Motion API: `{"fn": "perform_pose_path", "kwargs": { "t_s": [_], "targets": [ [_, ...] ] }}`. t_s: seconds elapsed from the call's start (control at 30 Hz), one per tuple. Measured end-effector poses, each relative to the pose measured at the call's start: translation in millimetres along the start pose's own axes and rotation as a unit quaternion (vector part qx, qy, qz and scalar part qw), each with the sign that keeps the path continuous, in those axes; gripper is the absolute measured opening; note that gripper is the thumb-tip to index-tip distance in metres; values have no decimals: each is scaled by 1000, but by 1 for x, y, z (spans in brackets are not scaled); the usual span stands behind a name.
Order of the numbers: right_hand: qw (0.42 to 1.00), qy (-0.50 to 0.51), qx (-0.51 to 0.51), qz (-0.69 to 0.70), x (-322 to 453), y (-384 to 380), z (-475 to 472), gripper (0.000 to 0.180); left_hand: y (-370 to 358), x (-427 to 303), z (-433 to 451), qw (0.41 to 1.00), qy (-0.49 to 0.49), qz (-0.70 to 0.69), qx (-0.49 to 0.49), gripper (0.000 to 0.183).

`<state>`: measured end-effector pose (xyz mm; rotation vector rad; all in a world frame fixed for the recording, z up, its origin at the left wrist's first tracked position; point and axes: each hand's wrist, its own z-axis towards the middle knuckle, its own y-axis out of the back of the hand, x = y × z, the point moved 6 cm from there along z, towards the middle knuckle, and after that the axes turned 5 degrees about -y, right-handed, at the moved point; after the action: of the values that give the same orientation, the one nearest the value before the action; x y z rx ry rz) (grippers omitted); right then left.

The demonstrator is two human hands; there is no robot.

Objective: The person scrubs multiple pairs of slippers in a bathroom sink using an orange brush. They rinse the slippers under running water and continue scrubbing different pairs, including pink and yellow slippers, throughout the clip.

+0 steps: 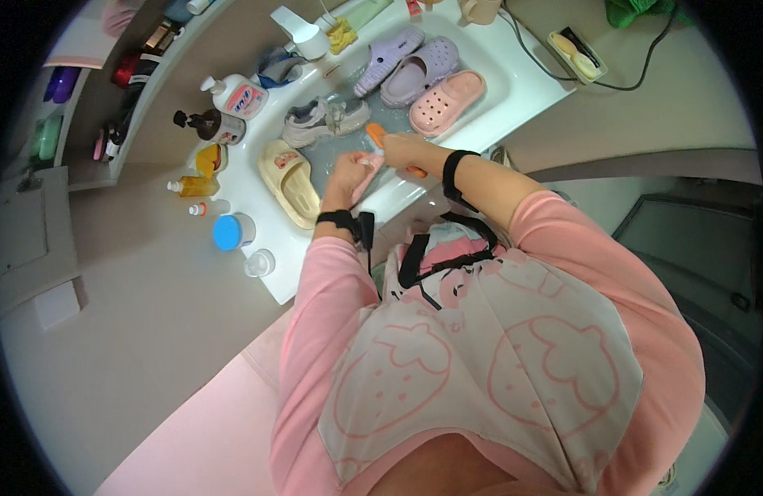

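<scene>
My left hand (pixel 345 175) grips a pink shoe (pixel 370 176) at the front of the white washbasin (pixel 390 197); fingers hide much of the shoe. In my right hand (pixel 407 150) is an orange-handled brush (pixel 375 134), its bristles not clearly visible. Just left of my left hand rests a cream slide sandal (pixel 276 162). A grey and white sneaker (pixel 307 124) lies in the shallow water beyond both hands. Farther right are a lilac clog (pixel 387 59), a second lilac clog (pixel 446 56) and a pink clog (pixel 440 111) with holes.
Along the basin's left rim stand a white pump bottle (pixel 245 98), a brown pump bottle (pixel 223 127), an amber bottle (pixel 195 186) and a blue-lidded jar (pixel 227 232). The white faucet (pixel 304 34) rises at the back. A soap dish (pixel 578 56) and black cable (pixel 644 68) lie right.
</scene>
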<state>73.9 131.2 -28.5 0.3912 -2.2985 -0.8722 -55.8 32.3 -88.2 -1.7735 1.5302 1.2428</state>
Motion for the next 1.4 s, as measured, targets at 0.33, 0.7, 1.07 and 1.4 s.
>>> {"fn": "perform_pose_path", "kwargs": {
  "t_s": [0.33, 0.7, 1.07, 1.4],
  "targets": [
    [992, 91, 63, 60, 8, 12, -50, 29, 1, -6, -6, 999, 47, -8, 20, 37],
    [995, 53, 83, 15, -14, 19, 5, 27, 4, -23, -18, 999, 37, 8, 3, 38],
    [988, 121, 76, 64, -17, 14, 3, 50, 18, -24, -17, 988, 90, 123, -36, 26],
    [979, 179, 78, 61, -11, 3, 8, 41, -1, -41, -33, 991, 53, 118, -23, 14]
  ]
}}
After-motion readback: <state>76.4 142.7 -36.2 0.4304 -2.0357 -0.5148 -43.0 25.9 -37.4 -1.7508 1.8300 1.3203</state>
